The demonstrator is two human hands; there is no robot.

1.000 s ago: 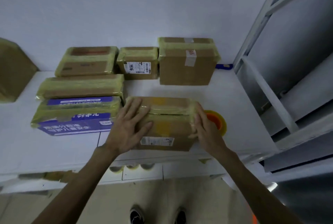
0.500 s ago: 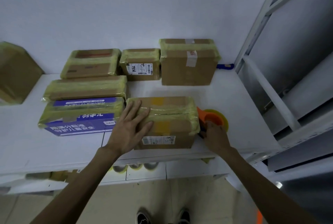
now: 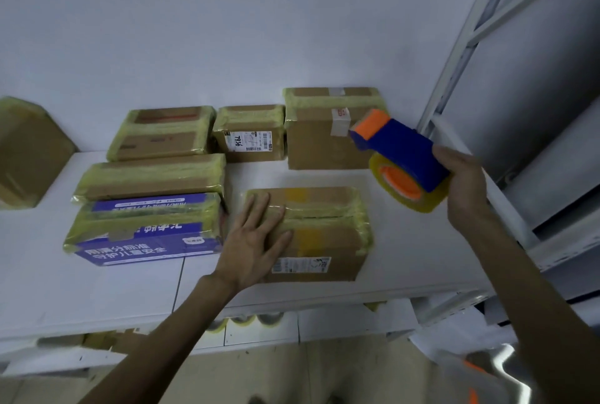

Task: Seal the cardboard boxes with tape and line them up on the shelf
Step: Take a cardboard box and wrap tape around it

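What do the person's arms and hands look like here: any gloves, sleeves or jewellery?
Both are bare. The left hand and right hand wear no gloves, and no ring shows on the fingers. The left forearm and right forearm are uncovered to the frame edge: no sleeve, watch or wristband in view.

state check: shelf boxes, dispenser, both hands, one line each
Front box: taped, lying on the shelf, under the left hand.
Left hand: flat on the front box, fingers straight.
Right hand: grips the dispenser.
Dispenser: in the air, roll loaded.
Blue box: taped, left of the front box.
Small box: taped, label facing out.
Tall box: taped, back row.
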